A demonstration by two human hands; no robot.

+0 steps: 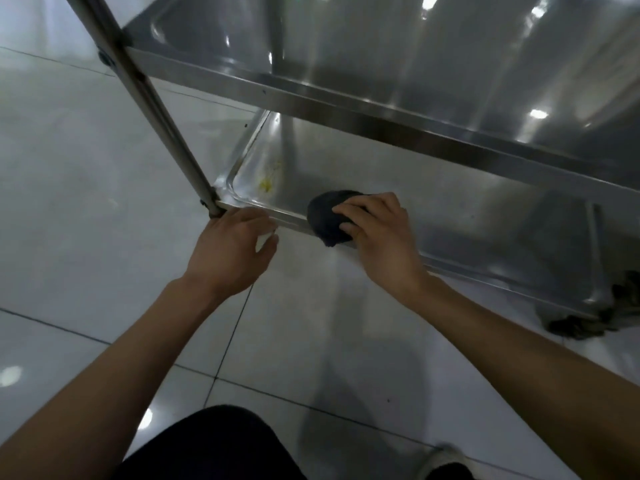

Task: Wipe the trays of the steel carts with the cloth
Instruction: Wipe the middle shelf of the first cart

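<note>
The right hand [375, 233] grips a dark, soft, bunched cloth [329, 220], its fingers curled over the top of the wad, and holds it against the near rim of the lower tray [415, 199] of a steel cart [346, 112], a little way in from that tray's near left corner. The left hand [232, 251] rests on the same rim right at the corner, beside the foot of a round steel post [152, 109]; its fingers lie loosely bent and hold nothing. The lower tray is a shallow pan of brushed stainless steel with rounded corners and a raised lip, and a small yellow smear [266, 183] marks its floor near the left edge, apart from the cloth. Above it the upper tray [381, 46], of the same dull-shining metal, throws back bright spots of ceiling light. The cart stands on a floor [86, 188] of large, glossy pale tiles with thin dark joints. Something dark and crumpled [585, 323] lies on the floor by the lower tray's right end; what it is cannot be told. The person's dark-clothed knee [214, 445] shows at the bottom edge.
</note>
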